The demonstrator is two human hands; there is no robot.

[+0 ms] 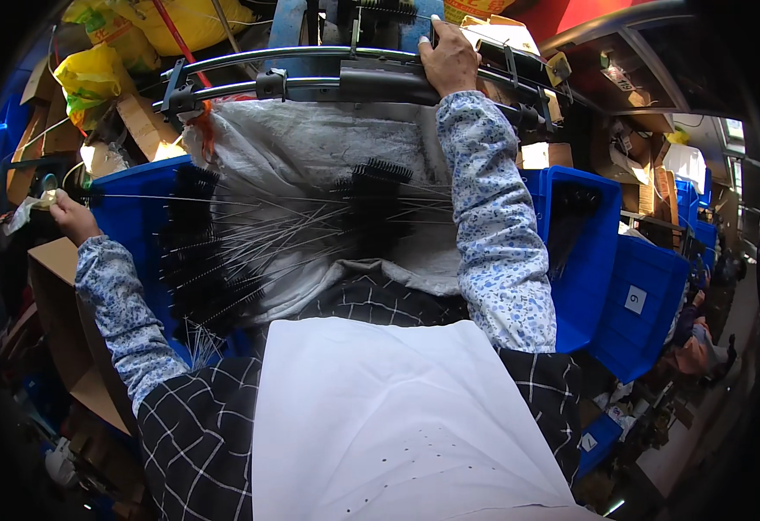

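My left hand (pixel 74 217) is raised at the far left with its fingers closed. A thin wire stem runs right from it, with dark bristles close to the fingers, apparently a wire-stemmed brush (pixel 137 196). Beyond the fingertips is a pale crumpled scrap (pixel 26 211). My right hand (pixel 450 59) reaches over the metal rails (pixel 328 85) of a machine, thumb and forefinger apart; its other fingers are partly hidden. Many black bristle brushes (pixel 191 252) with thin wire stems lie across my lap on a whitish sheet (pixel 310 130). Another bristle bunch (pixel 378 195) lies in the middle.
Blue bins (pixel 584 252) stand on both sides of my lap. An open cardboard box (pixel 72 347) is at the left. Yellow bags (pixel 93 78) are piled at the far left, near a red pole (pixel 176 39). Black bristles (pixel 389 9) show at the machine's top.
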